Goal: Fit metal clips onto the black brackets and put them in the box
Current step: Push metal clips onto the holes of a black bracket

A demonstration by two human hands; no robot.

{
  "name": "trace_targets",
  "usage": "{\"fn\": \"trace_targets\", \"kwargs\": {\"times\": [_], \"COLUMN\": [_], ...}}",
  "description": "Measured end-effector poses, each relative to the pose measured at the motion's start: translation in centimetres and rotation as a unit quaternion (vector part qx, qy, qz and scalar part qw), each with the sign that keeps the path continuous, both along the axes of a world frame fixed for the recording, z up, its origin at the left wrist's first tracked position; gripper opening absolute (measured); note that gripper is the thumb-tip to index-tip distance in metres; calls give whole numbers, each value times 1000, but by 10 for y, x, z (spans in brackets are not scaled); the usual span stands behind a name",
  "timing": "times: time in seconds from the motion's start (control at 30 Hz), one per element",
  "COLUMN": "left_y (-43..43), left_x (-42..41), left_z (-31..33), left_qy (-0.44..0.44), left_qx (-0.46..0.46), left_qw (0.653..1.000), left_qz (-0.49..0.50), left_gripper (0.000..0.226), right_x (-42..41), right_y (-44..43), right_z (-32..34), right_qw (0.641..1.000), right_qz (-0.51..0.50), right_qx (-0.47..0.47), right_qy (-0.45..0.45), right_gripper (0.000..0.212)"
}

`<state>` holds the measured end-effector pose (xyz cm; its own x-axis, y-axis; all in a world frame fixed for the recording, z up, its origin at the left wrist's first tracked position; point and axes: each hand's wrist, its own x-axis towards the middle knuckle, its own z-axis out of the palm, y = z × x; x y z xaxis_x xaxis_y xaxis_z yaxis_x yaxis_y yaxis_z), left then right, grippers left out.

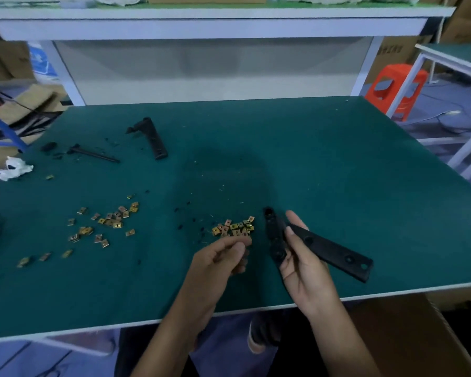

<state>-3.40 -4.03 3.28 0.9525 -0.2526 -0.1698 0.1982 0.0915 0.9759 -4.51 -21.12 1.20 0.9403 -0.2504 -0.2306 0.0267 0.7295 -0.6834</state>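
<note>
Head view: the right hand (302, 268) grips a black bracket (335, 253) at its bend. The left hand (220, 259) has curled fingers just beside the clips (235, 228), which lie beyond its fingertips. I cannot tell whether they pinch a clip.

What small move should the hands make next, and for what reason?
Probably the left hand should pinch one clip from the near clip pile, just beyond it. The right hand already holds a bracket, and no clip shows on it.
</note>
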Motion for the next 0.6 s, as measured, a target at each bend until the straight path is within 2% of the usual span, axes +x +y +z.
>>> {"fn": "trace_targets", "kwargs": {"times": [0.2, 0.6], "left_y": [-18, -28], "left_x": [-9, -14], "left_z": [7, 16], "left_qy": [60, 114], "left_qx": [-91, -175], "left_qw": [994, 978], "left_qz": [25, 12], "left_gripper": [16, 14], "right_x": [-5, -5], "right_y": [-1, -1], "right_z": [8, 5], "right_qw": [998, 995], "right_qz": [55, 78], "right_qx": [29, 38], "right_qy": [-30, -43], "right_gripper": [44, 35]}}
